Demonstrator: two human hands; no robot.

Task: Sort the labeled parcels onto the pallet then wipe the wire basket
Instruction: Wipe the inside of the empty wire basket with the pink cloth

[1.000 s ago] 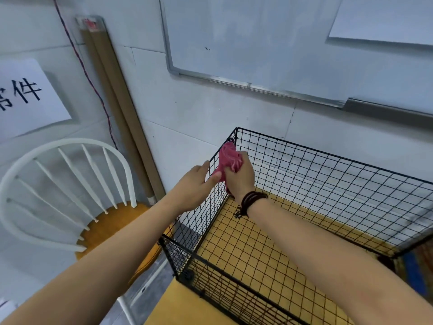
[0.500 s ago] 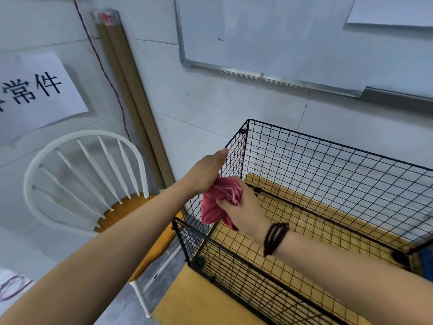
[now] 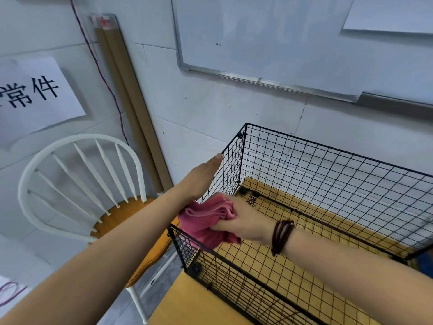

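Pink cloth (image 3: 206, 221), black grid-mesh wire basket (image 3: 328, 184), white spindle-back chair (image 3: 77, 179), yellow tabletop (image 3: 194, 303)

The right hand (image 3: 243, 221) has dragged the pink cloth (image 3: 206, 221) down the wire basket (image 3: 328, 184) side from its top corner.

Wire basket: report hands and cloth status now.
Left hand flat against wire basket, left wall, outside. Right hand grips pink cloth, pressed on same wall inside. No parcels in basket.

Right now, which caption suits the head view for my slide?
Right hand holds a pink cloth inside the wire basket's side wall; flat left hand steadies it outside.
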